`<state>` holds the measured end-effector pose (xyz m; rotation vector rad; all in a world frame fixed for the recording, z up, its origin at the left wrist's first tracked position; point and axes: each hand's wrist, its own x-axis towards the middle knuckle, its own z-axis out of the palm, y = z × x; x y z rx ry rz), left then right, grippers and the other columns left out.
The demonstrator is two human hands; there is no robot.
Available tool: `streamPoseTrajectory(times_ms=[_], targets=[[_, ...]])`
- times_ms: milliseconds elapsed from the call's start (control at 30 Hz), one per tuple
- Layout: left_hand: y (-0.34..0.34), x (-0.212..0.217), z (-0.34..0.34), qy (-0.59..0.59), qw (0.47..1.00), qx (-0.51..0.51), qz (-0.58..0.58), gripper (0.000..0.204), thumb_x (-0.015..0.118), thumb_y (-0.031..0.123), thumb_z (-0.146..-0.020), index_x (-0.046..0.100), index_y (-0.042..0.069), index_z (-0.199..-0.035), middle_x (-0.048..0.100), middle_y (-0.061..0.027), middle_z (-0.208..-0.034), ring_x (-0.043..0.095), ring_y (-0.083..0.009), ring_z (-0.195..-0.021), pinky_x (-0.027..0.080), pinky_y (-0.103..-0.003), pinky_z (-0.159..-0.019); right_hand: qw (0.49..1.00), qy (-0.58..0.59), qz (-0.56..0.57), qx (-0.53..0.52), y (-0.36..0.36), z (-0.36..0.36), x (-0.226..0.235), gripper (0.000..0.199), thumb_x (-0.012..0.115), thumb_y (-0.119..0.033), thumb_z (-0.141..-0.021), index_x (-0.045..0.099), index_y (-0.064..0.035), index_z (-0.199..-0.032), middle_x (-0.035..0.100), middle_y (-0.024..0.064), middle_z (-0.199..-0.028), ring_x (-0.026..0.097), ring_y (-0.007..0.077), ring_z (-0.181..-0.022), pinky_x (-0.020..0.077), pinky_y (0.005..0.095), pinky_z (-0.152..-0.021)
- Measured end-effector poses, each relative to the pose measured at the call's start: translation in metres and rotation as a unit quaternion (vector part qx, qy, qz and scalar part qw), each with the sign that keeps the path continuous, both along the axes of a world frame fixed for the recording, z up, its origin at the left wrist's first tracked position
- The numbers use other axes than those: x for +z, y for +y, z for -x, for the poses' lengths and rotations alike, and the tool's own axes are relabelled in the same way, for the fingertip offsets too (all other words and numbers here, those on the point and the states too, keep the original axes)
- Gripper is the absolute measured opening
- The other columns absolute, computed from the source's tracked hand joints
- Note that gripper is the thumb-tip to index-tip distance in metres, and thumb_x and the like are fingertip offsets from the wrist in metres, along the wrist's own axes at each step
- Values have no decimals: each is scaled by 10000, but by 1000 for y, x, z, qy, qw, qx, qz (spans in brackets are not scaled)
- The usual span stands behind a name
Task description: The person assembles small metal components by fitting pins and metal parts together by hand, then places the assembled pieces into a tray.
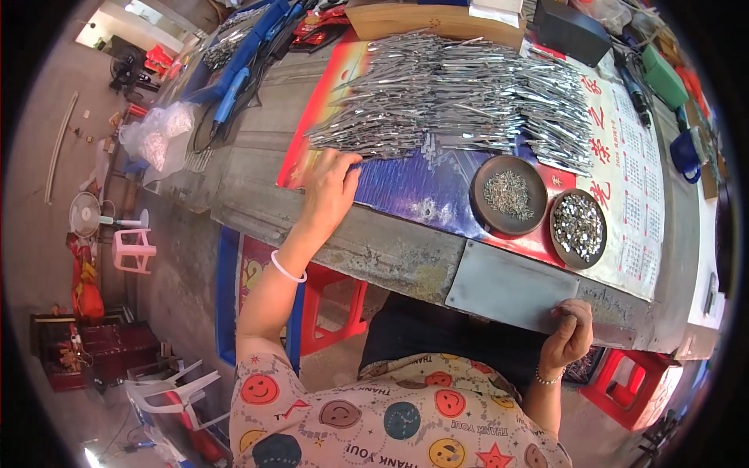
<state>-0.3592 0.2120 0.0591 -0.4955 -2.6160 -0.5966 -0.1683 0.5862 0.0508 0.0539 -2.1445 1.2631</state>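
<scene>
Well, notes in short:
L hand: left hand [331, 187] lay flat w/ fingers spread at the near-left edge of the big heap of thin shiny silver metal strips [460, 97], fingertips touching the outermost strips; nothing clamped.
R hand: right hand [572, 331] was curled at the near edge of the flat grey metal plate [511, 285] on the bench lip. Whether it pinched the plate, can't tell.
Strips' place: on the red-and-blue printed sheet [406, 191], mid-bench, beyond both hands.
Dishes: two round dark shallow dishes, one w/ small greyish bits [509, 195], one w/ small silvery pieces [578, 227], just right of the heap.
Doing it well (my guess): draw off only a few strips from the edge w/ light fingertips so the fan isn't upset.
Printed things: white wall-calendar sheet w/ red characters [632, 195] under the dishes' right side; red packets [316, 30] and a tan cardboard box [437, 22] at the far edge.
</scene>
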Motion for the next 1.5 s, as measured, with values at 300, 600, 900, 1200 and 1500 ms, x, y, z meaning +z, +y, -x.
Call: streamPoseTrajectory(times_ms=[300, 600, 900, 1200, 1500], targets=[[9, 10, -16, -47, 997, -62, 2, 128, 681, 76, -790, 618, 28, -891, 576, -114, -859, 582, -299, -815, 455, -383, -721, 1000, 2, -26, -8, -2, 1, 1, 250, 478, -151, -963, 569, 43, -833, 585, 154, -767, 551, 199, -627, 441, 273, -576], [28, 2, -4, -57, 994, -86, -21, 163, 667, 87, -813, 585, 12, -934, 564, -125, -866, 579, -306, -819, 458, -377, -718, 999, -18, -34, -10, -4, 1, 3, 204, 492, -118, -950, 578, 39, -852, 597, 150, -783, 551, 193, -615, 445, 269, -571], [28, 8, 1, -49, 986, -153, 50, 112, 622, 44, -825, 532, 26, -890, 531, -133, -856, 554, -335, -799, 449, -411, -714, 998, -26, -59, -16, -4, 1, 5, 124, 514, -54, -903, 585, 24, -839, 597, 146, -759, 559, 208, -612, 447, 284, -565], [24, 52, 1, -251, 946, -198, -50, 102, 588, 90, -881, 564, -2, -915, 628, -145, -798, 630, -287, -723, 488, -359, -645, 996, -41, -70, -20, -4, -1, 2, 88, 520, -23, -882, 588, 21, -848, 600, 139, -760, 561, 218, -605, 447, 286, -558], [96, 38, -160, -343, 857, -269, -276, 228, 686, -28, -792, 636, -26, -1015, 637, -114, -891, 628, -210, -793, 492, -283, -698, 945, -146, 256, 140, -31, -22, 27, 251, 490, 87, -784, 487, 23, -1027, 533, 96, -917, 511, 136, -703, 455, 237, -666]])
